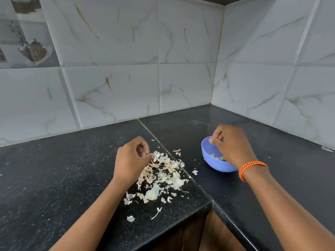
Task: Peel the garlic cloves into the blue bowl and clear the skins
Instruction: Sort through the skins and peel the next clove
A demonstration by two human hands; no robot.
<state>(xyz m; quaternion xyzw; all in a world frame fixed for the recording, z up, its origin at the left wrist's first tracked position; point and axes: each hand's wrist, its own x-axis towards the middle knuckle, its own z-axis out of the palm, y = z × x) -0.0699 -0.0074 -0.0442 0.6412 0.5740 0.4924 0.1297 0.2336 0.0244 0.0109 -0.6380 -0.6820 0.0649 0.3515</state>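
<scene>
Peeled cloves [217,157] lay in the blue bowl [213,160] at three o'clock beneath the curled right hand [230,144], grip contents unclear, while the left hand [132,160] pinched uncleared skins [163,174]

Two walls are meeting in a corner [216,69], both clad in large glossy white tiles [112,91] with faint grey and tan veining; a few brownish streaks are showing on them. At the far left, decorative tiles [27,38] are carrying a printed picture. Below, a black speckled stone tabletop [54,169] is wrapping around the corner in an L, reflecting soft, even light. Wooden cabinet fronts [208,236] are showing beneath its edge.
</scene>
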